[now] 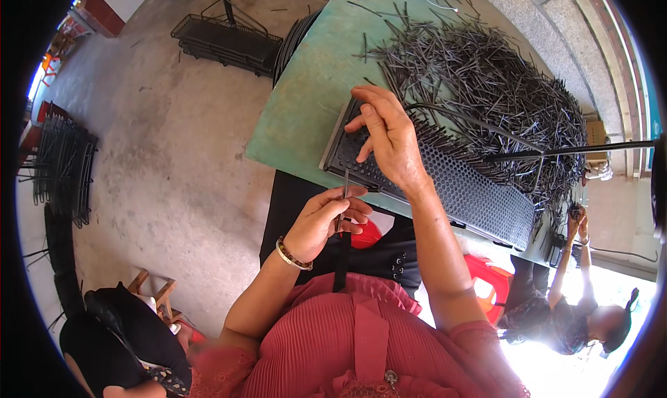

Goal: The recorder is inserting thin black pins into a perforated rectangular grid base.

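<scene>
A stick is held beside the tray; it seems to be being readied by hand.

At left, the green worktop (288, 117) is seen. Just off its near edge, the stick (346, 183) is held by the left hand (314, 222), thin and dark, pinched between thumb and fingers. The right hand (392, 144) is poised above the left end of the perforated tray (465, 193), its fingers parted and loosely bent; nothing is seen between them, and whether the tray is touched cannot be told. Farther right, black sticks are heaped in a pile (500, 85). A steady grip and careful lining-up would probably be called for next.
</scene>
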Available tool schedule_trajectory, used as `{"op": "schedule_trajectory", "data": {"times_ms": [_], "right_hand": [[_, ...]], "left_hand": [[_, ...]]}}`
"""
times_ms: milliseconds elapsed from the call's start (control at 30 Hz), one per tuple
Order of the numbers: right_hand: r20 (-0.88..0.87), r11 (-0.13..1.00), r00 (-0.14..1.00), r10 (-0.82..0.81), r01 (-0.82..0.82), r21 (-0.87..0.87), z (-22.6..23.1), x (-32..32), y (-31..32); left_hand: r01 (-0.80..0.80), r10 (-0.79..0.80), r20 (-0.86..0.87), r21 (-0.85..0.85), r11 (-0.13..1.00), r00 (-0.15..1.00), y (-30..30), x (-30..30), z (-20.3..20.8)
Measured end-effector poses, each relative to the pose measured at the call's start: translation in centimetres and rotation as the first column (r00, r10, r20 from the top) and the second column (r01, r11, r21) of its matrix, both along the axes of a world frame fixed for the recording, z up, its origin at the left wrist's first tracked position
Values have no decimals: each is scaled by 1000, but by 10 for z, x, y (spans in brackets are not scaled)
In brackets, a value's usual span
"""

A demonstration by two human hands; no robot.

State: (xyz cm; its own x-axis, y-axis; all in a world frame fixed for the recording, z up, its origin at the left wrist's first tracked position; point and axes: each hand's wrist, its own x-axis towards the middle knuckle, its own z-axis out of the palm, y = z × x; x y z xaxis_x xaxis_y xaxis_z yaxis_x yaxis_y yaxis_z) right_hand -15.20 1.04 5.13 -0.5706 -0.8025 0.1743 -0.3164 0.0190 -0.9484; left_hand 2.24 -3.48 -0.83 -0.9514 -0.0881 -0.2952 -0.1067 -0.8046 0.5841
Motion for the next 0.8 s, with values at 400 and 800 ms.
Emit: {"op": "schedule_trajectory", "data": {"times_ms": [400, 800], "right_hand": [[319, 999, 947, 51, -47, -18, -5, -6, -12], [-246, 983, 952, -180, 183, -11, 5, -20, 25]], "left_hand": [[3, -3, 26, -3, 1000, 1000, 2, 0, 5], [-6, 8, 51, -23, 1000, 999, 2, 1, 6]]}}
